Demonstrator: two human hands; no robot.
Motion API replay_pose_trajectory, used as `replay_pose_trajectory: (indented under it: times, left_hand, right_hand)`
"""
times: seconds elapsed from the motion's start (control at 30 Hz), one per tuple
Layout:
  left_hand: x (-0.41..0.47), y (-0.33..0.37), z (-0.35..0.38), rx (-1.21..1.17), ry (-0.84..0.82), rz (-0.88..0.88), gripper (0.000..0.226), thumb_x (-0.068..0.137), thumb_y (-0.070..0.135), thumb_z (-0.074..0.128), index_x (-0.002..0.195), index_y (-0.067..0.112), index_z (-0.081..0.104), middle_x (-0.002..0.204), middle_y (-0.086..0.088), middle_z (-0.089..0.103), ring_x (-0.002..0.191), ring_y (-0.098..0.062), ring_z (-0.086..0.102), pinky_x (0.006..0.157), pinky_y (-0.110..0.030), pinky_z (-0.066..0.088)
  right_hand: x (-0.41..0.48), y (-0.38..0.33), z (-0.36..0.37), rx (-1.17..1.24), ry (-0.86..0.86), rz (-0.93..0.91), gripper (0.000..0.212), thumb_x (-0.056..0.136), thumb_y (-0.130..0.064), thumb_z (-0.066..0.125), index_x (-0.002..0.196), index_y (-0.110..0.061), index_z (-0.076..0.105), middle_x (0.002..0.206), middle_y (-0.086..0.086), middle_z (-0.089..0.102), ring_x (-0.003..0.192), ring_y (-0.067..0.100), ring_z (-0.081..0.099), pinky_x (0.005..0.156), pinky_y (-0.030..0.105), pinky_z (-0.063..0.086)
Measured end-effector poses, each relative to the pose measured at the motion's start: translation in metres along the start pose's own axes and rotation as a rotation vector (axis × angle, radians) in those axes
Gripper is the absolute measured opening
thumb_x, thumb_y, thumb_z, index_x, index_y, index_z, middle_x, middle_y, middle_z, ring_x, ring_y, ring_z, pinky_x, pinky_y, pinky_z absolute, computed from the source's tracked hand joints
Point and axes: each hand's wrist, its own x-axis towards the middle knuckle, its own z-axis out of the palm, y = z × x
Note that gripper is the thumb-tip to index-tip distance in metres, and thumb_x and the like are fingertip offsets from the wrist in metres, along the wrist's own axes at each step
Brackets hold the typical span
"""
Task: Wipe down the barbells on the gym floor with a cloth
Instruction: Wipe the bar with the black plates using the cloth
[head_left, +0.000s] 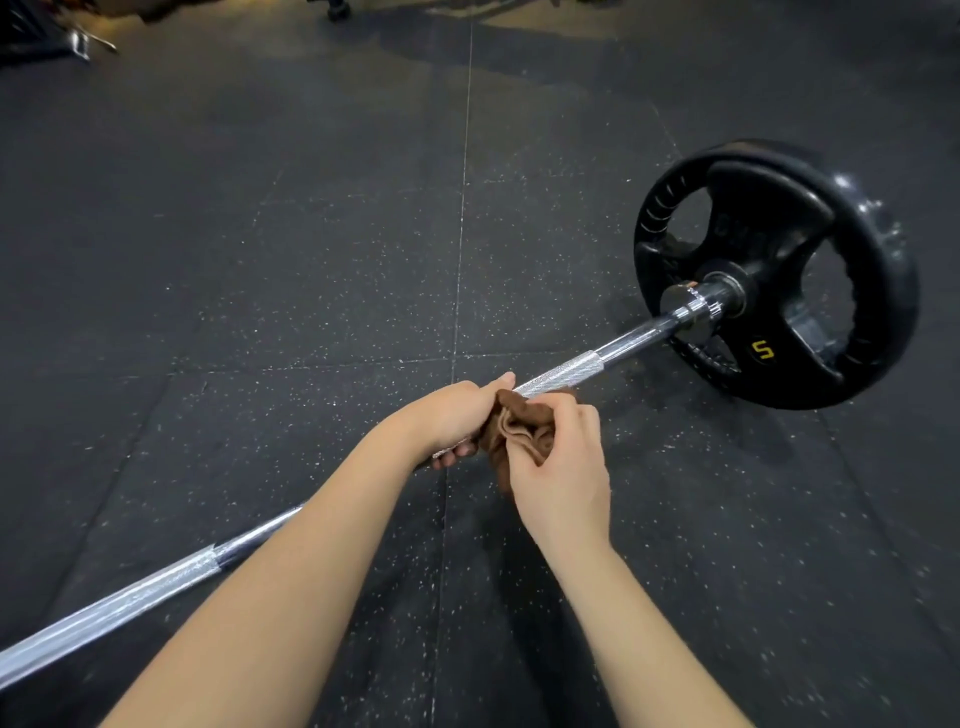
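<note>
your left hand is wrapped over the barbell, fingers curled right round the shaft w/ the fingertips showing underneath, thumb side lying along the knurled part. your right hand sits just beside it on the near side, thumb & fingers pinching a bunched brown cloth; both hands are closed, neither relaxed. the cloth is crumpled in folds, pressed up against the bar between the 2 hands, touching the left hand, w/ a bit hanging down below your right palm. the barbell lies on the gym floor, running diagonally from bottom left up to the right, chrome, w/ smooth & knurled stretches; your left forearm crosses over it. at the far right end there's a black weight plate standing on its edge on the floor, grip holes cut through it, a yellow "5" near its lower rim, & a chrome collar up against its hub. floor is dark speckled rubber mat w/ seam lines meeting near your hands. top left corner has some shiny metal gear, too blurred to id.
</note>
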Motion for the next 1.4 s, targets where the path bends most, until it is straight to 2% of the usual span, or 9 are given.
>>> replay_pose_trajectory:
  times: [0.2,0.37,0.47,0.53,0.8,0.97,1.13,1.23,1.4]
  left_hand:
    - [-0.006,-0.006,-0.005,-0.046,-0.02,0.027,0.089,0.091,0.087,0.014,0.072,0.013,0.06,0.054,-0.002,0.048,0.046,-0.017,0.041,0.052,-0.029,0.037]
    - [-0.008,-0.008,-0.004,-0.09,-0.024,0.04,0.113,0.078,0.098,0.005,0.095,0.006,0.07,0.059,-0.004,0.05,0.052,-0.019,0.044,0.062,-0.035,0.04]
    - [-0.012,-0.004,-0.003,-0.102,-0.026,0.067,0.094,0.072,0.102,0.002,0.06,0.019,0.043,0.061,-0.005,0.041,0.054,-0.02,0.036,0.063,-0.038,0.034]
    - [-0.015,-0.002,-0.004,-0.112,-0.044,0.065,0.09,0.069,0.104,0.003,0.061,0.02,0.032,0.063,-0.007,0.038,0.056,-0.021,0.034,0.063,-0.038,0.032]
    - [-0.015,-0.007,-0.006,-0.113,-0.061,0.031,0.104,0.073,0.101,0.002,0.078,0.014,0.058,0.06,-0.003,0.05,0.052,-0.017,0.045,0.059,-0.032,0.041]
    - [-0.016,-0.008,-0.004,-0.13,-0.063,0.04,0.105,0.072,0.101,-0.002,0.076,0.013,0.055,0.06,-0.007,0.049,0.05,-0.018,0.045,0.059,-0.032,0.041]
    - [-0.015,-0.008,-0.002,-0.202,-0.092,0.081,0.099,0.069,0.104,0.002,0.064,0.013,0.041,0.059,-0.009,0.042,0.052,-0.022,0.035,0.056,-0.035,0.032]
    - [-0.013,-0.011,-0.004,-0.168,-0.104,0.096,0.116,0.072,0.101,-0.003,0.073,0.002,0.055,0.061,-0.013,0.052,0.056,-0.024,0.048,0.055,-0.033,0.035]
    - [-0.014,-0.012,-0.004,-0.164,-0.077,0.08,0.118,0.073,0.099,-0.008,0.078,0.01,0.068,0.07,-0.008,0.062,0.061,-0.017,0.056,0.051,-0.028,0.038]
  right_hand:
    - [0.011,0.009,-0.015,0.084,0.096,0.051,0.028,0.094,-0.027,0.07,0.114,-0.041,0.056,0.113,-0.016,0.049,0.092,0.001,0.057,0.064,0.014,0.038]
    - [-0.002,0.004,-0.003,0.025,0.046,0.033,0.025,0.095,-0.026,0.067,0.116,-0.037,0.057,0.114,-0.016,0.048,0.091,0.003,0.058,0.067,0.018,0.042]
    - [-0.016,-0.004,0.008,-0.055,-0.054,-0.039,0.026,0.094,-0.032,0.067,0.116,-0.04,0.054,0.112,-0.018,0.047,0.09,0.006,0.058,0.072,0.029,0.051]
    - [-0.011,-0.003,0.006,-0.065,-0.12,-0.036,0.023,0.092,-0.036,0.068,0.112,-0.041,0.056,0.108,-0.016,0.05,0.09,0.007,0.059,0.074,0.034,0.053]
    - [0.027,0.004,-0.03,0.052,0.168,0.099,0.02,0.096,-0.034,0.067,0.113,-0.034,0.057,0.11,-0.006,0.05,0.089,0.011,0.055,0.073,0.032,0.041]
    - [0.009,-0.005,-0.017,0.004,0.074,0.05,0.019,0.094,-0.034,0.069,0.107,-0.04,0.055,0.108,-0.013,0.048,0.081,-0.001,0.055,0.062,0.023,0.04]
    - [-0.013,-0.001,0.0,0.029,-0.146,-0.003,0.019,0.09,-0.042,0.07,0.106,-0.041,0.06,0.106,-0.016,0.054,0.092,0.006,0.061,0.077,0.035,0.053]
    - [-0.004,0.005,-0.012,0.131,-0.028,0.032,0.018,0.086,-0.04,0.075,0.1,-0.043,0.064,0.103,-0.015,0.06,0.093,0.001,0.061,0.075,0.025,0.048]
    - [0.012,0.009,-0.027,0.122,0.076,0.069,0.018,0.094,-0.033,0.069,0.11,-0.039,0.061,0.109,-0.01,0.053,0.09,0.0,0.056,0.068,0.017,0.04]
